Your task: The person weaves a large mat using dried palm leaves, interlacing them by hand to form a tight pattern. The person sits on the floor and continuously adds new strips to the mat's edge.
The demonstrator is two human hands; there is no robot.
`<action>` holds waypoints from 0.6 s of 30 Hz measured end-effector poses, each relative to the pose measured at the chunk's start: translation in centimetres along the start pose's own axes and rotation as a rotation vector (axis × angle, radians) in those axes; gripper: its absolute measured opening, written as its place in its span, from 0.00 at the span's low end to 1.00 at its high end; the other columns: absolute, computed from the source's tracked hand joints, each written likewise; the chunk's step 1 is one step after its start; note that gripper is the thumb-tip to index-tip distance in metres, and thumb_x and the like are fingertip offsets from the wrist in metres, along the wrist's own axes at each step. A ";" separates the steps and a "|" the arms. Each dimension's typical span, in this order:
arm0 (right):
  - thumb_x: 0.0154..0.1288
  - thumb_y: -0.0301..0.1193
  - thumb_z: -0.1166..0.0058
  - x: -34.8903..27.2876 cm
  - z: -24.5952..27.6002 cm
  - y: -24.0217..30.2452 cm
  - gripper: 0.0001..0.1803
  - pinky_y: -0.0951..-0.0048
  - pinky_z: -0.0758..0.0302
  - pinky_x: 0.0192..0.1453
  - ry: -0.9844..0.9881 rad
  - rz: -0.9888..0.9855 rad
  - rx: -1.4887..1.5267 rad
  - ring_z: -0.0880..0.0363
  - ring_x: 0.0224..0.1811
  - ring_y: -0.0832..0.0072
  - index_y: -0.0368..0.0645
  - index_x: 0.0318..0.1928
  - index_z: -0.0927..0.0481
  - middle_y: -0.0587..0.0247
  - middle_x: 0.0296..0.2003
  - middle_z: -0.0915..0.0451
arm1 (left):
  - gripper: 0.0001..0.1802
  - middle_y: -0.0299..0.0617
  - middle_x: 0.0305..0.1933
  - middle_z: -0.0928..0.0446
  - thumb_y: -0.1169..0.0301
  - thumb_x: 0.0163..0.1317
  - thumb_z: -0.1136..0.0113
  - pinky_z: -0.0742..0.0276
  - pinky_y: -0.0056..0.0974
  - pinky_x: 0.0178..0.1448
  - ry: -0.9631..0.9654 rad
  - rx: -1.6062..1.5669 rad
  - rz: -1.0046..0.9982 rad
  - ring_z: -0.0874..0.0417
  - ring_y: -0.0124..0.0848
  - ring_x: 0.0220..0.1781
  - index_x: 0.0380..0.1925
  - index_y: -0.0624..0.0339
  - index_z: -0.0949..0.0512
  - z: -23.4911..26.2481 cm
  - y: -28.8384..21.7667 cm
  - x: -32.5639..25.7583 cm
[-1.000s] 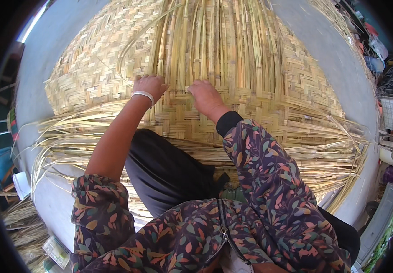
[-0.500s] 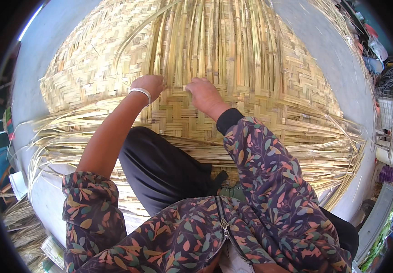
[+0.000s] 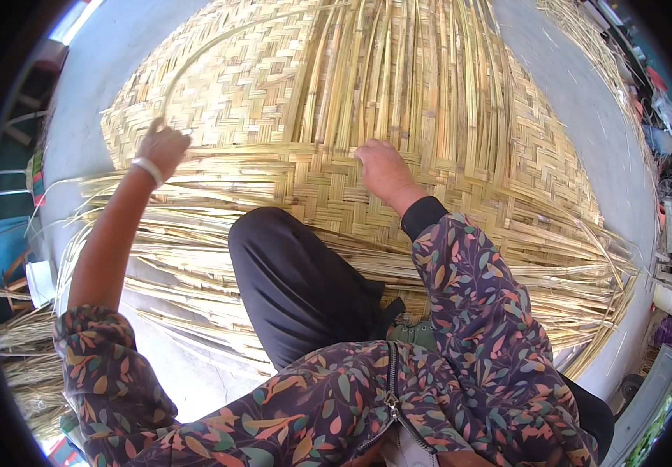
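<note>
A large mat of split cane strips lies on the floor before me, its far part woven in a stepped pattern. Long loose strips run lengthwise over its middle, down to the newly woven band. Out at the left, my left hand, with a white bangle on the wrist, is closed on one cane strip that arcs up toward the top of the mat. At the upper edge of the band my right hand rests with curled fingers; what they pinch is hidden.
Loose strip ends fan out left and right, some across my bent knee. Bundled stalks lie at the lower left, near a white container. Household clutter and a grey-framed object line the right side.
My left hand has moved far left from the weave, pulling the curved strip outward into a wider arc. My right hand stays at the band's edge. The view has shifted slightly left.
</note>
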State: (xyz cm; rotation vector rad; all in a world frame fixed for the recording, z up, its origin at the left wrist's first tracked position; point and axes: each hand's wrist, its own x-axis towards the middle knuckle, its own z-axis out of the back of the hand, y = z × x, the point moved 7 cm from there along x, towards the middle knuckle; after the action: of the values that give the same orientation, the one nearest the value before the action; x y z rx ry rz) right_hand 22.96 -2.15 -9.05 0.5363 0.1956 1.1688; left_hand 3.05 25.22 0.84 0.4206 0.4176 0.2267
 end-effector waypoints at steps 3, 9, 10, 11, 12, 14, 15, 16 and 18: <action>0.51 0.19 0.52 0.5 1.0 1.4 0.08 0.62 0.27 0.47 0.017 0.018 -0.072 0.27 0.43 0.57 0.41 0.32 0.23 0.55 0.34 0.26 | 0.05 0.38 0.36 0.23 0.75 0.55 0.46 0.48 0.48 0.70 -0.015 0.015 0.122 0.24 0.34 0.50 0.33 0.53 0.26 -2.6 5.4 -5.3; 0.52 0.19 0.53 3.6 -0.1 5.8 0.08 0.57 0.26 0.42 -0.076 0.159 0.050 0.24 0.39 0.55 0.40 0.34 0.26 0.56 0.33 0.25 | 0.08 0.42 0.38 0.25 0.77 0.52 0.46 0.45 0.49 0.67 0.045 0.011 0.388 0.27 0.39 0.53 0.34 0.56 0.27 -8.2 13.2 -19.4; 0.53 0.19 0.54 4.3 -1.0 6.2 0.08 0.57 0.26 0.42 -0.021 0.131 0.072 0.23 0.39 0.54 0.40 0.34 0.25 0.55 0.34 0.25 | 0.08 0.42 0.38 0.25 0.77 0.53 0.46 0.44 0.49 0.66 0.096 0.022 0.421 0.27 0.39 0.53 0.34 0.56 0.27 -9.6 14.3 -22.0; 0.53 0.19 0.54 4.9 -1.7 6.3 0.08 0.56 0.25 0.41 0.035 0.102 0.091 0.23 0.38 0.53 0.40 0.34 0.25 0.54 0.34 0.25 | 0.07 0.42 0.39 0.25 0.76 0.53 0.47 0.43 0.49 0.65 0.146 0.032 0.454 0.27 0.39 0.54 0.34 0.56 0.26 -11.0 15.1 -24.4; 0.54 0.20 0.54 5.3 -2.3 6.6 0.08 0.56 0.25 0.40 0.058 0.093 0.080 0.22 0.38 0.53 0.40 0.34 0.24 0.53 0.34 0.25 | 0.06 0.42 0.40 0.25 0.75 0.55 0.48 0.42 0.48 0.64 0.225 0.046 0.492 0.28 0.39 0.54 0.34 0.56 0.26 -12.1 15.6 -26.7; 0.54 0.21 0.55 6.2 -2.9 6.6 0.08 0.55 0.25 0.40 0.099 0.069 0.052 0.22 0.38 0.51 0.39 0.34 0.23 0.52 0.35 0.24 | 0.07 0.41 0.43 0.25 0.74 0.56 0.50 0.39 0.49 0.62 0.330 0.104 0.569 0.28 0.37 0.55 0.34 0.55 0.24 -14.0 16.1 -30.8; 0.56 0.23 0.54 6.6 -3.5 6.5 0.08 0.55 0.25 0.41 0.152 0.052 0.037 0.22 0.39 0.52 0.40 0.35 0.23 0.52 0.36 0.24 | 0.09 0.40 0.44 0.25 0.75 0.57 0.50 0.38 0.49 0.61 0.367 0.151 0.611 0.29 0.37 0.56 0.35 0.54 0.22 -14.9 15.9 -33.1; 0.57 0.26 0.53 7.0 -3.8 6.1 0.08 0.55 0.26 0.42 0.203 0.029 0.016 0.23 0.40 0.52 0.41 0.37 0.23 0.52 0.37 0.24 | 0.09 0.39 0.49 0.27 0.72 0.59 0.50 0.37 0.48 0.61 0.440 0.217 0.634 0.30 0.37 0.59 0.37 0.53 0.21 -15.7 15.3 -34.7; 0.56 0.27 0.52 7.4 -4.3 6.3 0.08 0.55 0.25 0.43 0.235 0.014 0.004 0.23 0.41 0.52 0.40 0.36 0.22 0.51 0.38 0.23 | 0.12 0.38 0.62 0.34 0.63 0.63 0.49 0.32 0.48 0.60 0.710 0.297 0.740 0.34 0.40 0.65 0.43 0.49 0.20 -16.9 14.7 -37.2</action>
State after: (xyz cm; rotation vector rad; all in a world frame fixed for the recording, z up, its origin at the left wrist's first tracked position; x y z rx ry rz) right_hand 18.85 7.64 -8.68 0.4037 0.3963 1.2444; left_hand -39.28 33.09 6.07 0.7792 0.9901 1.0597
